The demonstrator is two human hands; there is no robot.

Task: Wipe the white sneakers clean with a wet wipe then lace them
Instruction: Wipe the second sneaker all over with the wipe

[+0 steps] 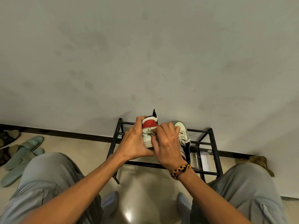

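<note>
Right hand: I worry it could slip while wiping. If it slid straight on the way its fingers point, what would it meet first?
Probably the left hand gripping the sneaker; the right hand presses the wipe toward it. Depth is unclear.

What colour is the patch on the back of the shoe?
Red, on the heel patch of the sneaker that the left hand holds; head view.

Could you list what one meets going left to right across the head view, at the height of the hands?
Green slippers → left hand → wet wipe → right hand → second sneaker → shoe rack.
</note>
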